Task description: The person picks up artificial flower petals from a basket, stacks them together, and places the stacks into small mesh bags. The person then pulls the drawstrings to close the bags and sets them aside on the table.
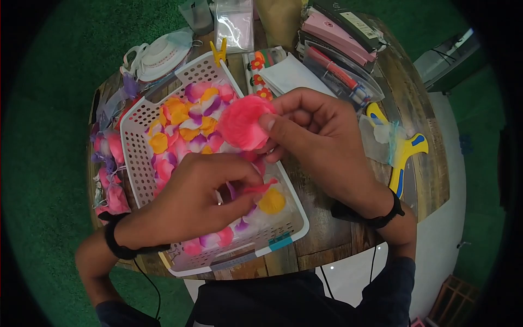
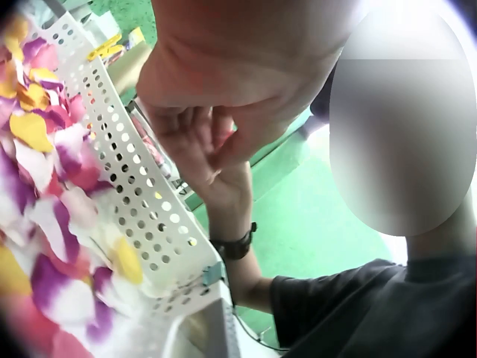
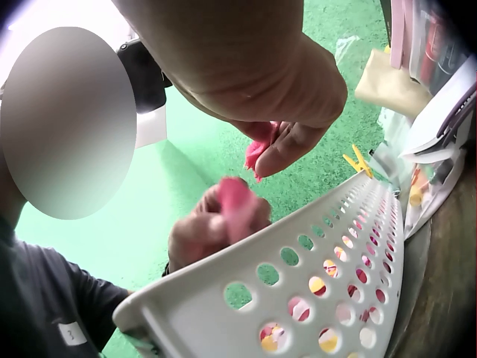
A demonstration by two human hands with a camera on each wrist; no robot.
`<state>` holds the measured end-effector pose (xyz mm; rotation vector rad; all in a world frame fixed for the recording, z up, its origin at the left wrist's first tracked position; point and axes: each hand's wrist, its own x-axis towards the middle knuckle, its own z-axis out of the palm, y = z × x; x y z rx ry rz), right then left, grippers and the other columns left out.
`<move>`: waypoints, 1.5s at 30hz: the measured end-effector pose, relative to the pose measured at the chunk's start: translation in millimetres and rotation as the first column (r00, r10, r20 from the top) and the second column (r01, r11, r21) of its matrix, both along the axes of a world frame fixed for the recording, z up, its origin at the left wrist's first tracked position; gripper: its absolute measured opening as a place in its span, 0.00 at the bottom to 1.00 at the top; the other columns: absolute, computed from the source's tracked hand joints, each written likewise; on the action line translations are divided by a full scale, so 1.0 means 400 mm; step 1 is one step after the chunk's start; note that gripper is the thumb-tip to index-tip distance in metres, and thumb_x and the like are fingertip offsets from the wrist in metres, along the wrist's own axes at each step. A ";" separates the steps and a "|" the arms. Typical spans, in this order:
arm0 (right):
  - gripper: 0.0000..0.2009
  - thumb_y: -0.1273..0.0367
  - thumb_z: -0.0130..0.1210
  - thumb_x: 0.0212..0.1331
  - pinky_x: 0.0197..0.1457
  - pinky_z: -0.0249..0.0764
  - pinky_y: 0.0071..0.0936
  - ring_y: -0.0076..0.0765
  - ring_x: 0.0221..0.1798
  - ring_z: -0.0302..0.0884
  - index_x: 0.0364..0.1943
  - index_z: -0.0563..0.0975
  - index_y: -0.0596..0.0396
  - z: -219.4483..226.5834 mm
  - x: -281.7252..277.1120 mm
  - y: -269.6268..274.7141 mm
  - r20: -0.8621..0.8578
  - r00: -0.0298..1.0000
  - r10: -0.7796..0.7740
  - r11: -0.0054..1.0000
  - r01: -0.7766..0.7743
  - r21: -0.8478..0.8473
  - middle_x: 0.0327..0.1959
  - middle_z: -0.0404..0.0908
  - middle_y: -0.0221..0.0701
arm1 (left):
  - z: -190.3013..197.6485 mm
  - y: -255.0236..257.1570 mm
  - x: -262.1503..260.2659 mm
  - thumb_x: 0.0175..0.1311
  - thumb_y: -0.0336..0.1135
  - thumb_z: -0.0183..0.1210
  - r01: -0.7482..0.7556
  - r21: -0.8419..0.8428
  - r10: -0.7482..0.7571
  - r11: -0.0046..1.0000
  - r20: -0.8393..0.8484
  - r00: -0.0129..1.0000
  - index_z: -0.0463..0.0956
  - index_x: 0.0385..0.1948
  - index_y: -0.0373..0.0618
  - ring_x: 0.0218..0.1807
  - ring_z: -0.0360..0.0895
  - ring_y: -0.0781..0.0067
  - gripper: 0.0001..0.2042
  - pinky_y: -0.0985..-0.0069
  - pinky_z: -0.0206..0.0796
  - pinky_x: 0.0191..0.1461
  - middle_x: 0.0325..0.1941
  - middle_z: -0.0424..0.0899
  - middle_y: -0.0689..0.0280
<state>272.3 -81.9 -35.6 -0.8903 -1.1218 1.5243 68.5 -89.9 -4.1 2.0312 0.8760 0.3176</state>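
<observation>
A white perforated basket (image 1: 297, 210) holds many fabric-like petals (image 1: 199, 117) in pink, purple-white and yellow. Over its right side, my right hand (image 1: 321, 136) pinches a round pink petal (image 1: 245, 125) between thumb and fingers; in the right wrist view this pink piece (image 3: 259, 151) looks bunched. Lower and to the left, my left hand (image 1: 210, 188) grips another pink petal (image 1: 265, 187), its tip poking past the fingers. That petal (image 3: 237, 203) stands upright from the fingers in the right wrist view. A yellow petal (image 1: 272, 201) lies in the basket just below it.
A yellow clip (image 1: 219, 52) sits on the basket's far rim. Behind stand a stack of boxes (image 1: 340, 27) and a pouch of pens (image 1: 343, 76). Yellow-blue handled tools (image 1: 408, 152) lie at right. Bagged pink petals (image 1: 111, 191) and a roll of white ribbon (image 1: 160, 57) lie left.
</observation>
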 end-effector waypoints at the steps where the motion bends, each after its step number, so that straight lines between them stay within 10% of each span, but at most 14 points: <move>1: 0.05 0.74 0.57 0.63 0.32 0.77 0.14 0.16 0.29 0.80 0.38 0.77 0.64 -0.002 -0.003 0.001 -0.001 1.000 -0.005 1.000 0.005 0.006 0.28 0.82 0.28 | 0.011 -0.012 -0.005 0.59 0.23 0.62 -0.049 -0.207 0.076 0.977 0.122 0.990 0.79 0.35 0.36 0.28 0.81 0.76 0.05 0.78 0.72 0.31 0.29 0.82 0.61; 5: 0.07 0.73 0.58 0.64 0.32 0.77 0.15 0.17 0.30 0.80 0.40 0.77 0.65 0.004 -0.015 -0.014 -0.092 0.996 -0.019 0.999 0.016 -0.039 0.29 0.83 0.30 | 0.001 -0.044 -0.002 0.63 0.24 0.62 -0.163 -0.224 0.258 0.961 0.511 0.820 0.77 0.40 0.35 0.29 0.80 0.83 0.06 0.84 0.71 0.30 0.34 0.83 0.63; 8: 0.07 0.73 0.57 0.65 0.34 0.78 0.16 0.19 0.32 0.81 0.40 0.76 0.65 0.006 -0.018 -0.031 -0.127 0.992 -0.015 0.999 0.010 -0.035 0.31 0.83 0.31 | 0.013 -0.036 0.016 0.64 0.24 0.61 -0.218 -0.496 0.491 0.840 0.528 0.693 0.74 0.42 0.35 0.29 0.80 0.83 0.09 0.86 0.72 0.29 0.35 0.84 0.62; 14: 0.07 0.73 0.57 0.65 0.38 0.79 0.17 0.20 0.35 0.82 0.42 0.76 0.65 0.011 -0.023 -0.044 -0.156 0.987 -0.044 0.999 0.042 -0.012 0.33 0.83 0.32 | 0.003 -0.001 0.026 0.65 0.26 0.61 -0.383 -0.491 0.610 0.782 0.478 0.633 0.72 0.41 0.36 0.25 0.79 0.85 0.08 0.87 0.70 0.26 0.32 0.84 0.64; 35: 0.09 0.72 0.56 0.66 0.31 0.77 0.18 0.23 0.33 0.83 0.46 0.76 0.63 -0.024 -0.022 -0.035 -0.243 0.970 -0.020 1.000 0.016 -0.016 0.32 0.85 0.36 | -0.031 0.006 0.063 0.66 0.39 0.62 -0.283 -0.766 0.758 0.577 0.373 0.536 0.73 0.37 0.45 0.23 0.72 0.88 0.10 0.87 0.61 0.23 0.28 0.80 0.71; 45: 0.10 0.73 0.58 0.65 0.32 0.78 0.18 0.23 0.33 0.83 0.47 0.75 0.63 0.007 -0.036 -0.040 -0.198 0.980 -0.025 1.000 0.023 -0.012 0.34 0.84 0.35 | -0.047 0.006 0.062 0.64 0.28 0.62 -0.303 -0.662 0.720 0.686 0.556 0.414 0.72 0.43 0.39 0.31 0.77 0.83 0.10 0.84 0.69 0.34 0.36 0.82 0.66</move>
